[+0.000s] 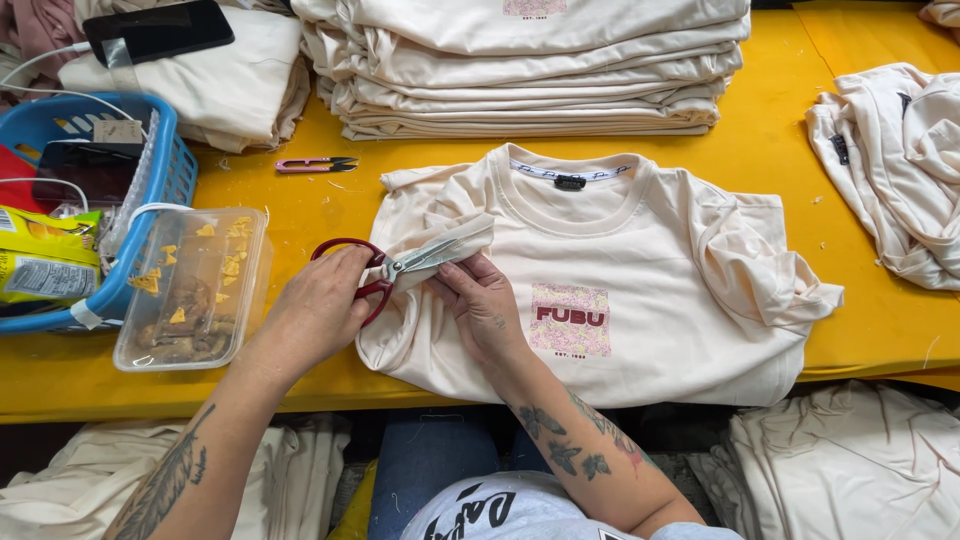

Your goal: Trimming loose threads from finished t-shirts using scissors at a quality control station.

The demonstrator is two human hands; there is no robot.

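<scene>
So we've got our left hand point(318, 305) closed through the red handles of the scissors point(400, 268), blades nearly shut on a pinched fold of the cream T-shirt point(640, 260). Our right hand point(482, 305) sits just right of the scissors, fingers curled around that same sleeve fold, holding it up against the blades.

Progress-wise, we'd guess we're mid-trim on this shirt's sleeve. It lies flat, front up, directly beyond our right hand. The tall stack of folded shirts point(530, 70) further out looks like finished ones, and the loose heap of shirts point(895, 160) far off to the right looks like what's left, but that's a guess.

Just left of our left hand there's a clear plastic food tray point(195, 290), then a blue basket point(160, 170) with a yellow snack bag point(45, 260). Beyond our left hand lie small pink thread snips point(315, 164), and further still a phone point(158, 30) on more folded cloth. Everything's on a yellow table point(780, 130); not much of the room shows.
</scene>
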